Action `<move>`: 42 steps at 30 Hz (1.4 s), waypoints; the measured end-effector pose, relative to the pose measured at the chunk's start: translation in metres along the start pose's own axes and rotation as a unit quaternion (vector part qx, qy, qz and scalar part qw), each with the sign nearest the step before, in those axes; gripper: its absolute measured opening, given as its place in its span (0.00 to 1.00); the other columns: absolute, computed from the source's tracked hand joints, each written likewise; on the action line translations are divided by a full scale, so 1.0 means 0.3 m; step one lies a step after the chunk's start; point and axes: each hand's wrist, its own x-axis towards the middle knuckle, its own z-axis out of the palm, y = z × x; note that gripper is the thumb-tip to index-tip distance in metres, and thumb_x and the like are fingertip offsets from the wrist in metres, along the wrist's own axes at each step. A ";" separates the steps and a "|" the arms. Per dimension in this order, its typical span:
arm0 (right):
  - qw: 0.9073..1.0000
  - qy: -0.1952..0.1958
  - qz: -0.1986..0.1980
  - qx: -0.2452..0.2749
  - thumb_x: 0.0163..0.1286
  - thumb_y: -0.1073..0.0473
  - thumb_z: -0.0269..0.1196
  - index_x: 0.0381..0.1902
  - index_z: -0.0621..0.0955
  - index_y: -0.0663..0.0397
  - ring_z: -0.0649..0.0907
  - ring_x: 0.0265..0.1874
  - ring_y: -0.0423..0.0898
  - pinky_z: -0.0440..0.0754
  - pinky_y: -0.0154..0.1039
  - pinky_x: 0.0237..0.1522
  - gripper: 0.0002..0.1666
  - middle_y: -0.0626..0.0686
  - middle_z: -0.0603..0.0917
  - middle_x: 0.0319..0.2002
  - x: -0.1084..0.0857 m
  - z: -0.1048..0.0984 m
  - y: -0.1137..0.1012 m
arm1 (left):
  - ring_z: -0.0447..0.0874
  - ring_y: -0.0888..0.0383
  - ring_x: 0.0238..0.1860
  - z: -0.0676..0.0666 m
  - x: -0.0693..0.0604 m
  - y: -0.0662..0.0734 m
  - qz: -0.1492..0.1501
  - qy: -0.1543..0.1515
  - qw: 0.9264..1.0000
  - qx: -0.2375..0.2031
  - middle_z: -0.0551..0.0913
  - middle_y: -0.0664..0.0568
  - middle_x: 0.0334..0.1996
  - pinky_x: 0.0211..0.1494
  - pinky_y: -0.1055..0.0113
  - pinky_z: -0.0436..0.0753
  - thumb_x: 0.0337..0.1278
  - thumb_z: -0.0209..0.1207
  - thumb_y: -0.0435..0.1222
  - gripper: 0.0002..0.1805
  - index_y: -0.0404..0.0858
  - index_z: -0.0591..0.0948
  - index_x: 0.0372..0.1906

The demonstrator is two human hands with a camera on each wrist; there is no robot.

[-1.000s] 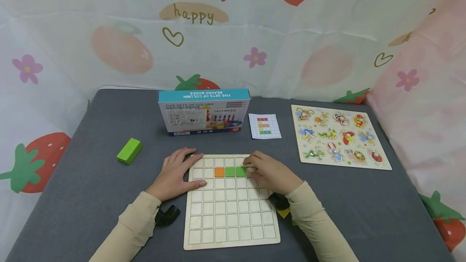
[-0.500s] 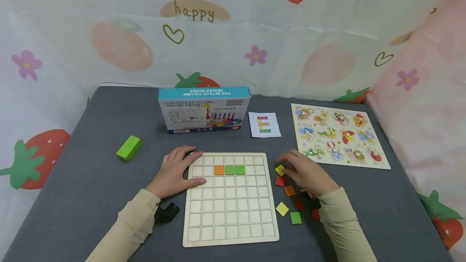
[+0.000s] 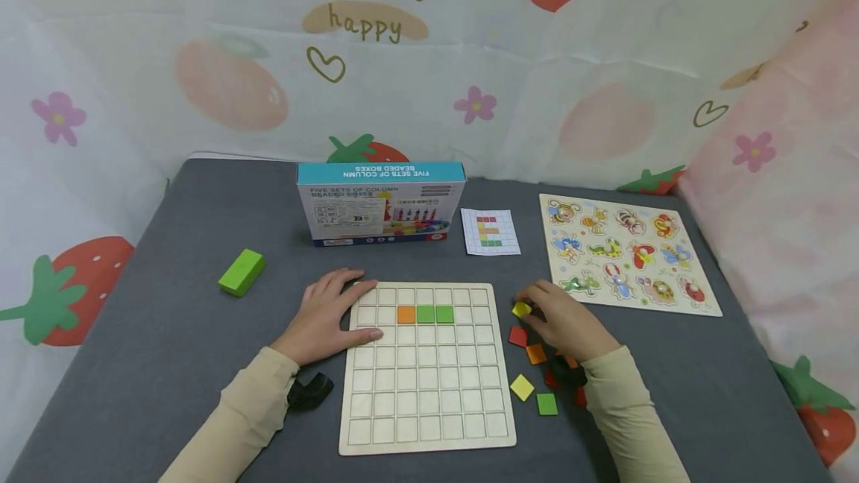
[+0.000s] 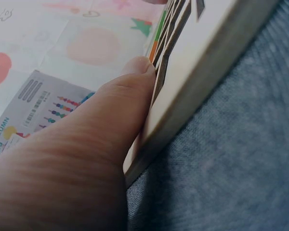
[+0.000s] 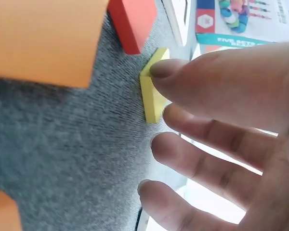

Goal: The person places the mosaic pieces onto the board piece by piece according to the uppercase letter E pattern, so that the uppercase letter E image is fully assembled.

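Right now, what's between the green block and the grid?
Head view: the left hand, touching the grid, then bare cloth toward the green block.

Dark grey cloth all over the surface [image 3: 154,349], wooden grid board [image 3: 429,379] lying flat on it. Going clockwise round that: beaded-boxes carton [image 3: 376,211] standing up near 12 o'clock, little paper pattern card [image 3: 491,232] at 1, insect puzzle board [image 3: 631,256] at 2, then a loose scatter of square tiles [image 3: 546,404] in red, orange, yellow and green around 3, and a chunky green block [image 3: 241,273] over at 10.
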 end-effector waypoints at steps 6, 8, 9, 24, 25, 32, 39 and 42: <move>1.000 -0.004 0.017 0.007 0.63 0.62 0.67 0.50 0.78 0.56 0.80 0.42 0.46 0.81 0.44 0.44 0.17 0.52 0.78 0.45 -0.008 -0.010 0.001 | 0.50 0.43 0.73 -0.001 0.000 0.003 0.001 0.000 1.000 -0.002 0.61 0.46 0.71 0.67 0.41 0.51 0.48 0.59 0.67 0.46 0.50 0.66 0.71; 1.000 -0.009 0.024 0.009 0.64 0.62 0.66 0.51 0.78 0.56 0.79 0.40 0.45 0.81 0.42 0.42 0.18 0.52 0.78 0.45 -0.011 -0.009 0.002 | 0.50 0.43 0.73 -0.002 0.000 0.004 0.000 0.001 1.000 -0.002 0.61 0.46 0.71 0.68 0.41 0.51 0.48 0.59 0.67 0.46 0.50 0.66 0.71; 1.000 -0.012 0.026 0.010 0.64 0.62 0.66 0.51 0.78 0.56 0.79 0.39 0.44 0.80 0.42 0.41 0.18 0.52 0.78 0.45 -0.011 -0.008 0.002 | 0.50 0.43 0.73 -0.001 0.001 0.005 0.000 0.001 1.000 -0.003 0.61 0.46 0.71 0.68 0.41 0.51 0.48 0.60 0.67 0.46 0.50 0.66 0.71; 1.000 0.012 -0.018 -0.005 0.64 0.64 0.65 0.47 0.78 0.56 0.78 0.38 0.42 0.80 0.37 0.39 0.13 0.50 0.76 0.45 0.032 -0.012 -0.079 | 0.51 0.44 0.73 -0.001 0.000 0.003 -0.001 0.010 1.000 -0.008 0.60 0.45 0.71 0.67 0.42 0.52 0.46 0.62 0.65 0.48 0.46 0.66 0.71; 1.000 0.012 -0.025 -0.008 0.64 0.64 0.65 0.47 0.78 0.55 0.78 0.38 0.41 0.80 0.36 0.39 0.13 0.50 0.76 0.46 0.040 -0.011 -0.091 | 0.51 0.44 0.73 0.000 0.000 0.004 0.000 0.010 1.000 -0.008 0.60 0.45 0.71 0.67 0.42 0.52 0.46 0.62 0.65 0.48 0.46 0.66 0.71; 0.993 0.008 -0.119 -0.016 0.63 0.65 0.65 0.47 0.78 0.55 0.80 0.36 0.40 0.81 0.32 0.37 0.13 0.50 0.77 0.46 0.089 0.004 -0.193 | 0.50 0.45 0.73 0.001 0.001 0.002 0.003 0.008 1.000 -0.009 0.60 0.45 0.71 0.68 0.42 0.52 0.47 0.61 0.65 0.48 0.46 0.65 0.71; 0.987 -0.013 -0.159 0.012 0.64 0.64 0.64 0.47 0.77 0.53 0.80 0.39 0.38 0.81 0.32 0.41 0.14 0.47 0.78 0.46 0.127 0.044 -0.285 | 0.50 0.45 0.73 0.001 0.001 0.003 -0.001 0.006 1.000 -0.002 0.60 0.46 0.71 0.68 0.42 0.52 0.47 0.61 0.66 0.48 0.46 0.65 0.71; 0.985 -0.017 -0.172 0.009 0.65 0.64 0.63 0.47 0.77 0.53 0.79 0.40 0.37 0.80 0.31 0.43 0.13 0.46 0.77 0.46 0.139 0.064 -0.311 | 0.49 0.45 0.73 0.000 0.001 0.004 -0.004 0.003 1.000 -0.001 0.60 0.46 0.71 0.68 0.42 0.52 0.47 0.61 0.66 0.48 0.47 0.65 0.71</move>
